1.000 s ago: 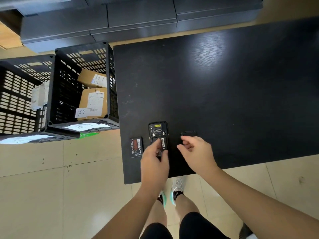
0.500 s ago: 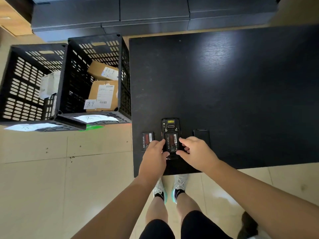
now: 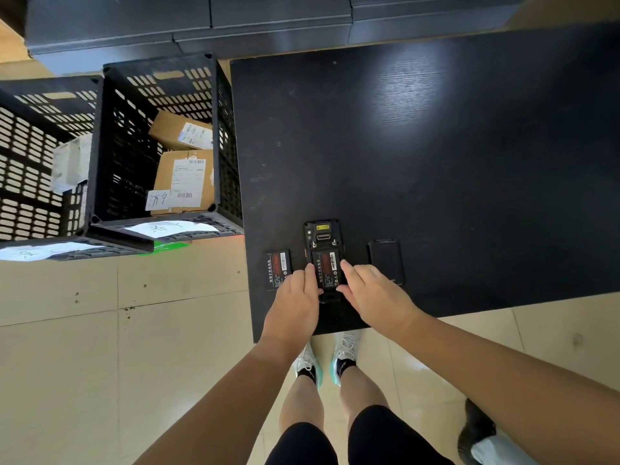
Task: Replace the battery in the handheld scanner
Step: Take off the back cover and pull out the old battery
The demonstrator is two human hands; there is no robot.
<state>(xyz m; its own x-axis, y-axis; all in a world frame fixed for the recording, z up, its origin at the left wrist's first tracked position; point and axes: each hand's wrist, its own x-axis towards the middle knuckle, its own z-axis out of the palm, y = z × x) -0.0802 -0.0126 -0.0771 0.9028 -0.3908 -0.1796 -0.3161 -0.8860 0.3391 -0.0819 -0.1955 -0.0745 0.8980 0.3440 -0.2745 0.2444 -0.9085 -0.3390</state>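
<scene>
Two batteries in play: one battery pack (image 3: 327, 268) sits in the open bay of the handheld scanner (image 3: 322, 255), which lies face down near the front edge of the black table (image 3: 436, 146); the spare battery (image 3: 277, 270) lies flat just left of it. Back cover (image 3: 385, 261) is off, lying to the scanner's right.

Handling guess: pack is a small, rigid, light slab with a slick label (little to pinch), so work it by its long edges or press on the flat face.

Left hand (image 3: 295, 305) and right hand (image 3: 375, 297) both have fingers extended and loosely spread, fingertips (image 3: 345, 267) touching the pack's lower part from either side. Nothing is pinched or lifted. Whether the pack is fully seated, I can't tell.
</scene>
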